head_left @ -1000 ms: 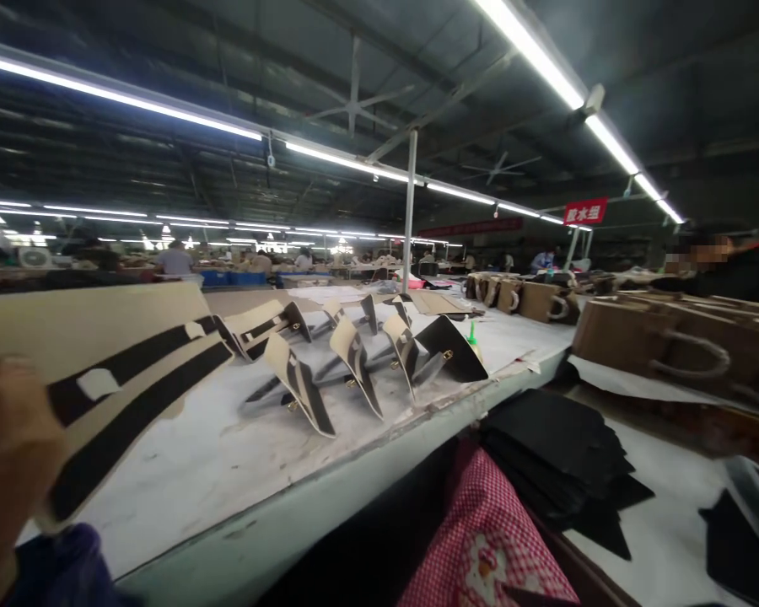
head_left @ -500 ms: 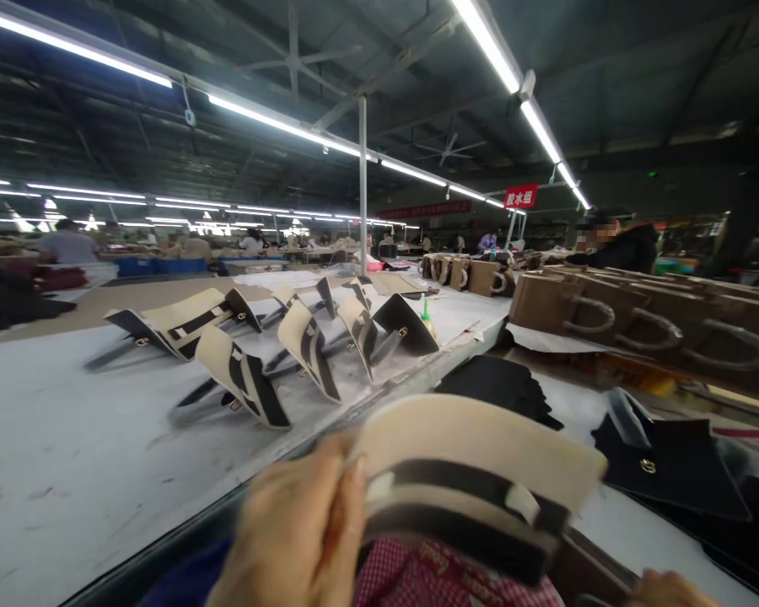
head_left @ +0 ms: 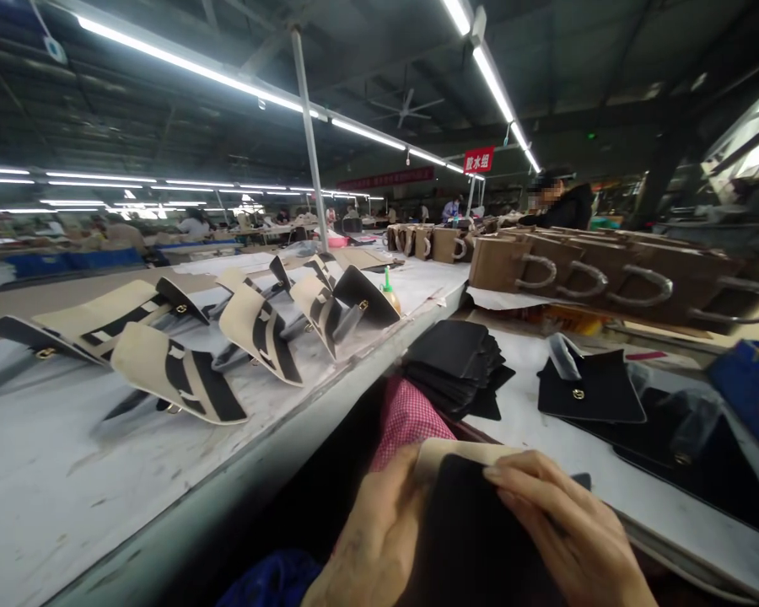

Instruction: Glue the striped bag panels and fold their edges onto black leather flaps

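Low in front of me, a black leather-like bag panel (head_left: 474,539) lies against a cream panel (head_left: 435,453), whose edge shows behind its top. My left hand (head_left: 376,531) is closed on their left side, its thumb along the edge. My right hand (head_left: 573,514) is closed at the right, fingertips pressed on the black face near its top; its thumb is hidden. Beyond my hands is a stack of black panels (head_left: 455,358). To the right lies a black flap (head_left: 588,392) with a gold clasp and a plastic-wrapped strap.
Curved cream-and-black bag pieces (head_left: 177,371) stand on the white table (head_left: 44,489) at left. A green-capped bottle (head_left: 389,291) stands behind them. Brown bags with wrapped handles (head_left: 582,274) line the right, a person (head_left: 560,202) behind them. A blue bin (head_left: 750,384) sits far right.
The cream panel has come down and is now behind a black panel. My right hand has moved in from the lower right onto the black panel. The view has turned right.
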`<state>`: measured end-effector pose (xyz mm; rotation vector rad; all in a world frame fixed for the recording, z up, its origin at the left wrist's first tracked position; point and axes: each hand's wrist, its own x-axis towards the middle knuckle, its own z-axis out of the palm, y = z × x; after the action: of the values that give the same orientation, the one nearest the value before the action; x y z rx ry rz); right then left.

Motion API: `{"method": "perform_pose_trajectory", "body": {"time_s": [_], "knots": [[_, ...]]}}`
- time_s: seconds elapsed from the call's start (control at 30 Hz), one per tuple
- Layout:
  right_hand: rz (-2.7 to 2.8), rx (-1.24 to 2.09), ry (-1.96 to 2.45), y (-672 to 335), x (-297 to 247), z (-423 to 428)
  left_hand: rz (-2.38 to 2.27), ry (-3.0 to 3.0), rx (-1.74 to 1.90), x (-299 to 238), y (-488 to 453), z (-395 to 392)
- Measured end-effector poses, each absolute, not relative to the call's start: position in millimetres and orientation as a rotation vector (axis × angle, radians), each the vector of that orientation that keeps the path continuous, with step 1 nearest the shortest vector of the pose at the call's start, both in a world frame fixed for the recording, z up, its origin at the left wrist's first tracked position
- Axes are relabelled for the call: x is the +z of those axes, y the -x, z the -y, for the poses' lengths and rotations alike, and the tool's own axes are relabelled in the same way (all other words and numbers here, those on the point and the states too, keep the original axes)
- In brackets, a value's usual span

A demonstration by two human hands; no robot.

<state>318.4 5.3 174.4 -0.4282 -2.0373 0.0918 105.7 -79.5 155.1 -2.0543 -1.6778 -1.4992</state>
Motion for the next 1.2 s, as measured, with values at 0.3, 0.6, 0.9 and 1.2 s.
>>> {"method": "perform_pose_trajectory", "body": {"time_s": [0.3, 0.6, 0.9, 1.2], "knots": [[2.043, -0.016, 0.332, -301, 185, 8, 1.713, 2.132, -1.606, 159, -121, 89], [2.042, -0.152, 0.372, -291, 192, 9, 1.996, 2.310, -1.709, 192, -117, 107], [2.058, -0.146, 0.363, -292, 191, 8, 2.260, 2.408, -1.698, 202, -113, 105], [2.054, -0.056, 0.389, -297, 191, 10, 1.863, 2.181, -1.562, 177, -115, 102]]}}
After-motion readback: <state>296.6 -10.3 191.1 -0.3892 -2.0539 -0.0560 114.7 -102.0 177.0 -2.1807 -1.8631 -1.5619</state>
